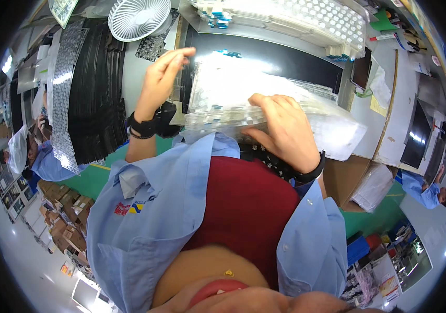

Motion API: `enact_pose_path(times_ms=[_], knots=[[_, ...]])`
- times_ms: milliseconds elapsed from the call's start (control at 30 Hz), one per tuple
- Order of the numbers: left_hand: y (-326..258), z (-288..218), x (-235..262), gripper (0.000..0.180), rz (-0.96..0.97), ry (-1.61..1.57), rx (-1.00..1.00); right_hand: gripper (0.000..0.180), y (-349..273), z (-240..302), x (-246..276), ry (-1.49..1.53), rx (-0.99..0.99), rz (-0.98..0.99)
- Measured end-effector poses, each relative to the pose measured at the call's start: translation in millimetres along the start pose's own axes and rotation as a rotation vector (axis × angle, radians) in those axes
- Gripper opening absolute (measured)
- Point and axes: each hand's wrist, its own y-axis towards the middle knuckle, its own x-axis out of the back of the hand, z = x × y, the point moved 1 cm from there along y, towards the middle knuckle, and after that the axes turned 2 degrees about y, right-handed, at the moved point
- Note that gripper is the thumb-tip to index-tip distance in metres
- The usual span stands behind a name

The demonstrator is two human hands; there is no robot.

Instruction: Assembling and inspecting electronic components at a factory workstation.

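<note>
A stack of clear plastic sheets point(223, 91) lies in front of me, its near edge close to my body, its top washed out by glare. My right hand point(288, 128) grips that near edge, fingers over the top and thumb at the front side. To the left of the stack, my left hand point(163, 78) is raised with its fingers stretched out and nothing in it. Both wrists wear black bands. A loose translucent plastic sheet or bag point(338, 130) spreads out to the right of the stack.
Behind stands a tall pile of clear trays with round pockets point(332, 21), beyond a dark panel point(296, 65). At left are a row of black sheets point(95, 88) and a white fan point(139, 18). An open cardboard box point(345, 180) sits at right. Co-workers sit on both sides.
</note>
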Motion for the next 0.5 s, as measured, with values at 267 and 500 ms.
enact_pose_path(times_ms=[267, 500], knots=[[-1.9, 5.6, -14.2, 0.026, 0.153, 0.394, 0.064, 0.044, 5.2, -6.6, -5.7, -0.011, 0.028, -0.080], [-0.6, 4.8, -9.7, 0.022, 0.158, 0.135, 0.081, 0.043, 7.3, -9.9, -7.6, -0.034, 0.047, -0.098]])
